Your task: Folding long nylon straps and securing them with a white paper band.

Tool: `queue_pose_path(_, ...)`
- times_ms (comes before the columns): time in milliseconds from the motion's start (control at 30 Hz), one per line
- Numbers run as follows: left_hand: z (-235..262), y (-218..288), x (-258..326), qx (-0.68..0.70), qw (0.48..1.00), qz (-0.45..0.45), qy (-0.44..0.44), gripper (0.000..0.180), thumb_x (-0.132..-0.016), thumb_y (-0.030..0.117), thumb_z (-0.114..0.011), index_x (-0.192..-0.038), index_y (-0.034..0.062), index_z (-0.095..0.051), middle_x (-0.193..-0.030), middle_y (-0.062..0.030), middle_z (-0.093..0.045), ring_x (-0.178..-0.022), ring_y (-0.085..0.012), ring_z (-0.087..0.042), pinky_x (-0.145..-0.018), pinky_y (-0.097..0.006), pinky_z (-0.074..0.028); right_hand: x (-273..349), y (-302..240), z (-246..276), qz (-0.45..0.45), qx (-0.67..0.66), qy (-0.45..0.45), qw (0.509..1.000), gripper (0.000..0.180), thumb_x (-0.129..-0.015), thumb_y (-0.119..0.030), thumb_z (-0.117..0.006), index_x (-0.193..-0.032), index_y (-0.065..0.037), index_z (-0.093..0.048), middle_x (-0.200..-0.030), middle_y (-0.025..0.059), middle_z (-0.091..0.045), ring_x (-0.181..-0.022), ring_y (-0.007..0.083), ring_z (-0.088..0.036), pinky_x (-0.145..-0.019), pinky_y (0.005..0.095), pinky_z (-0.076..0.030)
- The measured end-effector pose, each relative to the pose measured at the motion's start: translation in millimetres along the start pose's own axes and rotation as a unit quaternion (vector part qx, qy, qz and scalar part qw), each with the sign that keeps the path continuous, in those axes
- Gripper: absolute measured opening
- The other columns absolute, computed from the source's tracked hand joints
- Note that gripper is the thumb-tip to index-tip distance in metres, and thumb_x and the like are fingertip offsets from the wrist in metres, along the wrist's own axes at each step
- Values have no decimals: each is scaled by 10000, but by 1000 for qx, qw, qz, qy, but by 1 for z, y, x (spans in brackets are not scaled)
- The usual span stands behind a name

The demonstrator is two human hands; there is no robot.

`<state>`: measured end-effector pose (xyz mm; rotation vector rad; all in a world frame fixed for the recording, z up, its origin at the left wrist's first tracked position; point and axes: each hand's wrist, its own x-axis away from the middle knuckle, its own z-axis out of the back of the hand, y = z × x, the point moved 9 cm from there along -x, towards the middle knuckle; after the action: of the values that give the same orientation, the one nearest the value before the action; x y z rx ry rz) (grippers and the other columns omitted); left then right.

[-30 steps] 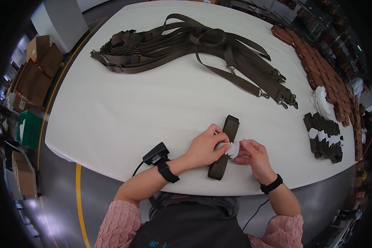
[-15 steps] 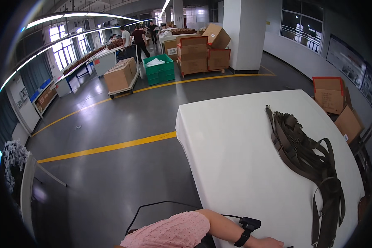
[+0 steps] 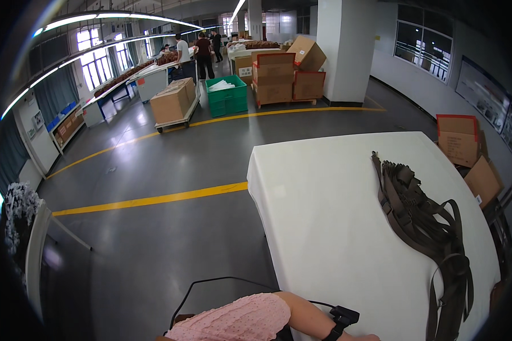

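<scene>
My left arm, in a pink short sleeve point(image 3: 233, 318), reaches in from the lower edge over the near side of a table with a white cloth point(image 3: 318, 216). A black strap with a small dark device point(image 3: 345, 316) sits at the wrist. Of my left hand point(image 3: 367, 337) only a sliver shows at the lower edge; its fingers and anything in them are cut off. To its right lies a long bundle of dark olive webbing straps point(image 3: 421, 219), with buckles and metal clips at the far end and loops hanging loose nearer me. My right hand is out of view.
Cardboard boxes point(image 3: 458, 139) stand beyond the table's right side. Farther off are a green crate point(image 3: 227, 99), a carton on a trolley point(image 3: 173, 103), stacked cartons point(image 3: 273, 79) by a pillar point(image 3: 344, 51), and several people. A black cable point(image 3: 227, 278) loops near my arm.
My left hand has slid down, mostly out of the picture. The whole scene sits slightly lower and farther right. The straps lie as before.
</scene>
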<state>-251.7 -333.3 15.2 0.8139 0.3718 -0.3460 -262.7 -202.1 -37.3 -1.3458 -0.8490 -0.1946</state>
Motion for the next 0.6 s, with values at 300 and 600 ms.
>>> queue_pose_path(300, -1, -5, 2, 33, 997, 64, -13, 329, -889, 287, -487, -839, 17, -669, -816, -169, -622, -692, -335, -612, -609, -425, -487, 24, -18, -15, 170, 262, -27, 949, 359, -948, -329, -542, -940, 24, -606, -901, 115, -638, -799, 199, -555, -733, 324, -450)
queue_pose_path(600, 7, -16, -1, 90, 992, 83, -45, 375, -899, 334, -493, -808, 9, -657, -806, -190, -619, -705, -342, -607, -617, -430, -476, 16, -25, -27, 97, 134, -25, 986, 290, -942, -253, -507, -1009, 18, -588, -816, 114, -646, -701, 202, -634, -645, 317, -528)
